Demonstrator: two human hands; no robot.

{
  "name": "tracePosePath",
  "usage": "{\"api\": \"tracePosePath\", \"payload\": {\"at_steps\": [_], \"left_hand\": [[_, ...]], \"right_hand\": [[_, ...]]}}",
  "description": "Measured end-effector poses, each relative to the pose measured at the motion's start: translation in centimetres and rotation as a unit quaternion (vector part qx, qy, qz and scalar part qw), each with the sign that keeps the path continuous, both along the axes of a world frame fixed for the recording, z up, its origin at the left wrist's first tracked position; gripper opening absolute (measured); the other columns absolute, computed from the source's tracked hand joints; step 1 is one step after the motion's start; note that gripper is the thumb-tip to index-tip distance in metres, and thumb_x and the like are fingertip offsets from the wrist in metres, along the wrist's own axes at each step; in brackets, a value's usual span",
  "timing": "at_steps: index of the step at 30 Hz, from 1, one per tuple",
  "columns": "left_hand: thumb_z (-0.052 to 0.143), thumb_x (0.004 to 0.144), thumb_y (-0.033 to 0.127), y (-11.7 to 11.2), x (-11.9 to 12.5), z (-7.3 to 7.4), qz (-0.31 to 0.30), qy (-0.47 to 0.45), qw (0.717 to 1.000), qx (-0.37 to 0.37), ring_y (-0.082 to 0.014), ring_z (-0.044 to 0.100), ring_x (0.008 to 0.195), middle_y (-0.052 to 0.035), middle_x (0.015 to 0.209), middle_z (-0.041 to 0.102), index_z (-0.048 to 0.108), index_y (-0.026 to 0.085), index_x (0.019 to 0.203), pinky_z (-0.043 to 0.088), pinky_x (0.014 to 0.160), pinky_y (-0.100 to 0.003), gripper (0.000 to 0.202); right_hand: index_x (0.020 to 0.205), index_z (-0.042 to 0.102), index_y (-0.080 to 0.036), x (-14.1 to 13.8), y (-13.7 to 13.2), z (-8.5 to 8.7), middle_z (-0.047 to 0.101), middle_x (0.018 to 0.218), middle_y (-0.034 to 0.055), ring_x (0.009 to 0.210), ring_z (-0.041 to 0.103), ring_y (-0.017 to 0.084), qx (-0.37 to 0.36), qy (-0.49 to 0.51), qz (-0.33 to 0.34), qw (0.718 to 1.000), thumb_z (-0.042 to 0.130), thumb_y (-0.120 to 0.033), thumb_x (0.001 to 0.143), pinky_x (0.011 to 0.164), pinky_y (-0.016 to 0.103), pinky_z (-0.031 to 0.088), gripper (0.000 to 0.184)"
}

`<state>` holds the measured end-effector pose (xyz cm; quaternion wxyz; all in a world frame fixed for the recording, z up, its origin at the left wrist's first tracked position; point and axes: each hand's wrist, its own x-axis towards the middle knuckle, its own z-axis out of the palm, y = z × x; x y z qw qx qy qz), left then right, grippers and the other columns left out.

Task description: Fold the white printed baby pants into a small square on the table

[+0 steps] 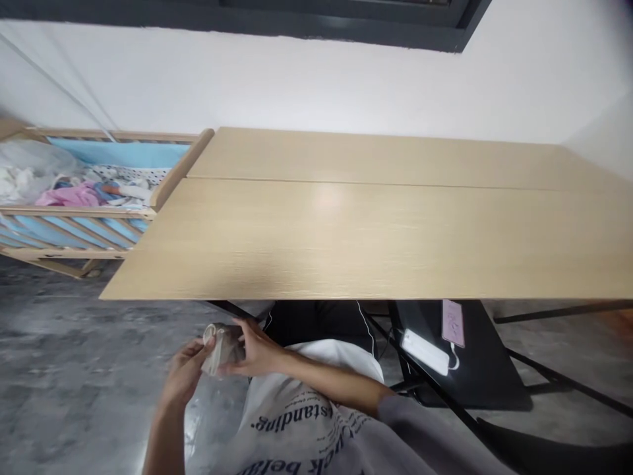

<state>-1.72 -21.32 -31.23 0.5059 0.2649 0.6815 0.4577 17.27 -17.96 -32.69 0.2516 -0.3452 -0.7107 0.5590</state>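
Below the table's front edge, my left hand [184, 371] pinches the rim of a small, pale, translucent roll-shaped thing [217, 353] between thumb and fingers. My right hand [260, 349] grips the same thing from its other side, fingers curved around it. It has a round, ring-like end at the top and looks like clear plastic; its exact kind does not show. Both hands are over the floor, left of my lap and apart from the wooden table [316, 231].
A wooden crib [74, 211] with blue lining and piled clothes stands left of the table. At right, a black seat [479, 369] bears a white power bank [425, 351] cabled to a pink phone [453, 323]. Black metal legs [558, 310] cross beneath the tabletop.
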Motion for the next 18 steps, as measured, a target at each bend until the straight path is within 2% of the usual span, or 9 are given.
{"api": "tracePosePath", "payload": {"at_steps": [1, 2, 5, 7, 11, 13, 15, 18], "left_hand": [[0.093, 0.039, 0.063, 0.1, 0.3, -0.1, -0.002, -0.008, 1.0, 0.003, -0.0107, 0.051, 0.049, 0.0015, 0.056, 0.06, 0.063, 0.017, 0.06, 0.04, 0.045, -0.02, 0.059], [0.092, 0.04, 0.065, 0.3, 0.6, -0.3, -0.005, -0.015, 1.0, 0.008, -0.01, 0.05, 0.049, 0.0021, 0.056, 0.06, 0.061, 0.017, 0.059, 0.04, 0.045, -0.02, 0.06], [0.09, 0.041, 0.068, 1.0, 1.3, -0.8, 0.0, -0.021, 0.999, 0.027, -0.0104, 0.053, 0.053, 0.002, 0.061, 0.062, 0.062, 0.018, 0.065, 0.043, 0.049, -0.02, 0.062], [0.089, 0.042, 0.069, 1.3, 1.4, -1.0, 0.001, -0.012, 0.999, 0.037, -0.0117, 0.056, 0.057, 0.0004, 0.066, 0.066, 0.065, 0.018, 0.071, 0.045, 0.052, -0.021, 0.064], [0.084, 0.055, 0.07, 1.4, 0.3, -0.5, -0.02, 0.038, 0.998, 0.045, -0.0143, 0.057, 0.061, -0.0021, 0.07, 0.068, 0.068, 0.017, 0.081, 0.044, 0.054, -0.023, 0.061], [0.082, 0.059, 0.068, 1.4, -0.4, 0.0, -0.039, 0.079, 0.995, 0.046, -0.0146, 0.055, 0.06, -0.0012, 0.068, 0.067, 0.07, 0.017, 0.083, 0.041, 0.054, -0.023, 0.057], [0.083, 0.059, 0.062, 1.4, -0.9, 0.8, -0.056, 0.123, 0.99, 0.047, -0.0138, 0.051, 0.057, 0.0012, 0.062, 0.063, 0.073, 0.018, 0.084, 0.038, 0.053, -0.023, 0.052], [0.074, 0.07, 0.059, 1.6, -0.9, 2.1, -0.102, 0.269, 0.956, 0.049, -0.0134, 0.044, 0.052, 0.0038, 0.058, 0.059, 0.076, 0.021, 0.101, 0.035, 0.053, -0.024, 0.048]], "right_hand": [[0.153, 0.03, -0.018, -1.2, 0.4, -0.2, 0.041, 0.152, 0.0208, 0.135, 0.049, 0.035, 0.01, -0.006, -0.008, 1.0, 0.091, -0.049, 0.059, 0.107, 0.048, 0.048, 0.116], [0.15, 0.034, -0.018, -2.2, 0.7, -0.4, 0.045, 0.148, 0.0192, 0.137, 0.047, 0.035, 0.024, -0.002, -0.015, 1.0, 0.092, -0.046, 0.058, 0.109, 0.049, 0.046, 0.112], [0.138, 0.048, -0.021, -3.0, 1.4, -1.4, 0.058, 0.133, 0.0118, 0.13, 0.053, 0.029, 0.06, 0.038, -0.048, 0.996, 0.087, -0.034, 0.067, 0.108, 0.045, 0.046, 0.082], [0.132, 0.054, -0.022, -2.4, 1.8, -2.3, 0.06, 0.13, 0.0114, 0.128, 0.055, 0.028, 0.05, 0.029, -0.099, 0.993, 0.083, -0.031, 0.072, 0.108, 0.045, 0.046, 0.067], [0.132, 0.056, -0.022, 0.1, 2.7, -3.7, 0.064, 0.13, 0.0109, 0.122, 0.061, 0.027, -0.001, 0.006, -0.173, 0.985, 0.076, -0.025, 0.077, 0.105, 0.045, 0.049, 0.059], [0.136, 0.053, -0.024, 1.2, 3.0, -3.7, 0.067, 0.13, 0.0083, 0.119, 0.064, 0.024, 0.019, 0.025, -0.17, 0.985, 0.067, -0.024, 0.086, 0.103, 0.043, 0.051, 0.052], [0.139, 0.053, -0.026, 2.1, 3.1, -3.5, 0.067, 0.131, 0.0067, 0.121, 0.063, 0.021, 0.08, 0.037, -0.146, 0.985, 0.055, -0.023, 0.095, 0.104, 0.04, 0.051, 0.044], [0.136, 0.056, -0.028, 2.9, 3.2, -3.2, 0.066, 0.129, 0.0066, 0.118, 0.064, 0.018, 0.171, -0.002, -0.103, 0.98, 0.043, -0.02, 0.101, 0.102, 0.034, 0.051, 0.038]]}}
